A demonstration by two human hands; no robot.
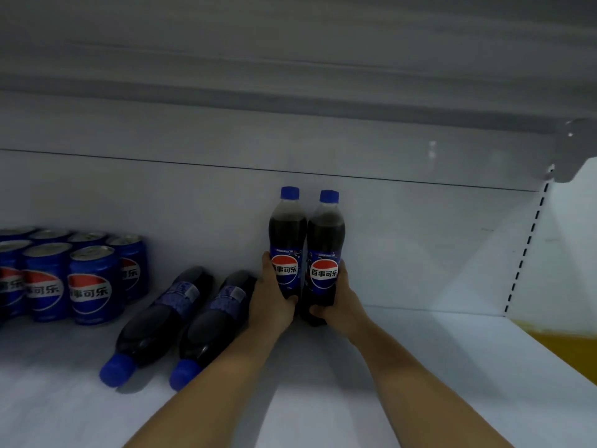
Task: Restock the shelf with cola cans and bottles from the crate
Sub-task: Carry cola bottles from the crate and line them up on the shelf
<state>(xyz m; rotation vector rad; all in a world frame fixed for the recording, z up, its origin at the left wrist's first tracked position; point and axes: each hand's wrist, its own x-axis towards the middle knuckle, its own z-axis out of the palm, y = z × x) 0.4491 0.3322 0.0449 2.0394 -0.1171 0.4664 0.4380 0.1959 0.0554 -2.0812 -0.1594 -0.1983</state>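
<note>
Two cola bottles with blue caps stand upright side by side at the back of the white shelf. My left hand is wrapped around the lower part of the left bottle. My right hand grips the base of the right bottle. Two more cola bottles lie on their sides just left of my left arm, caps toward me: one and another. Several blue cola cans stand in rows at the far left.
The shelf's white back wall is right behind the upright bottles. The shelf above overhangs. A slotted upright marks the right end, with a yellow floor beyond.
</note>
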